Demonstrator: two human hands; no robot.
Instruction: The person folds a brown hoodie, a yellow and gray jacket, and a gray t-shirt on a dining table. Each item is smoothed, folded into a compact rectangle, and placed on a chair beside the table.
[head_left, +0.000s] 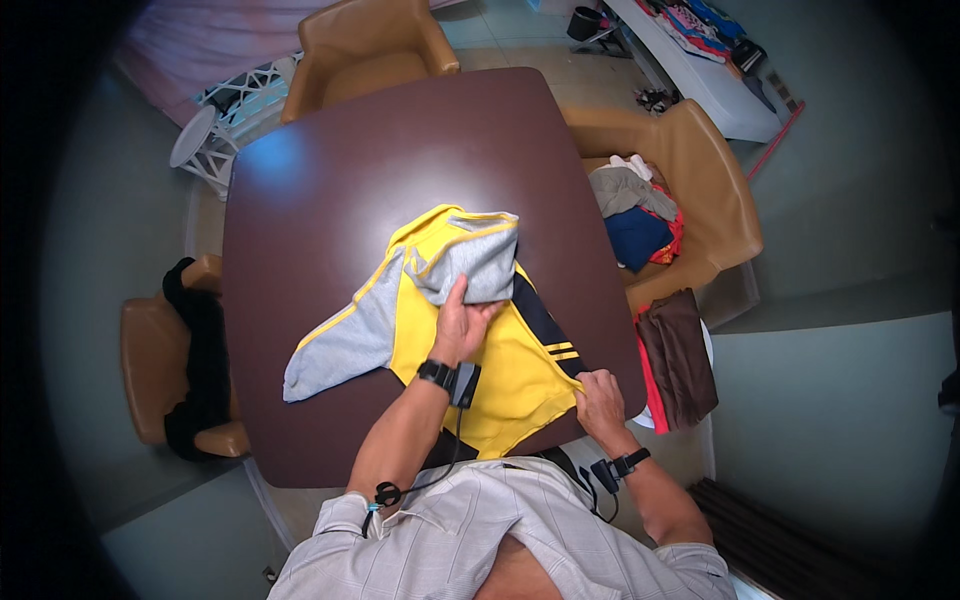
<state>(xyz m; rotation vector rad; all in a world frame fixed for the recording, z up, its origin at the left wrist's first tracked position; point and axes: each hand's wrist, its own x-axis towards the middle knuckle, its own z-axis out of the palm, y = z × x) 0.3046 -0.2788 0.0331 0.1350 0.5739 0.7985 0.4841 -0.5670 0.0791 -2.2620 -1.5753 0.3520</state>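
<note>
A yellow hooded sweatshirt (517, 367) lies spread on the dark brown table (315, 225), its lower hem near my body. Its grey hood (472, 262) has yellow trim and is bunched above the chest. One grey sleeve (352, 322) stretches out to the left; the navy sleeve (540, 307) with yellow stripes runs down the right side. My left hand (466, 322) is palm up at the hood's lower edge, thumb over the grey cloth and fingers partly hidden under it. My right hand (602, 401) pinches the sweatshirt's right edge beside the navy sleeve.
Tan armchairs stand around the table: one behind it (375, 75), one at right (705, 187) bearing a clothes pile (637, 217), one at left (150, 367) with black cloth (196, 375). Folded brown cloth (679, 360) sits near the right corner. A white stool (196, 139) stands far left.
</note>
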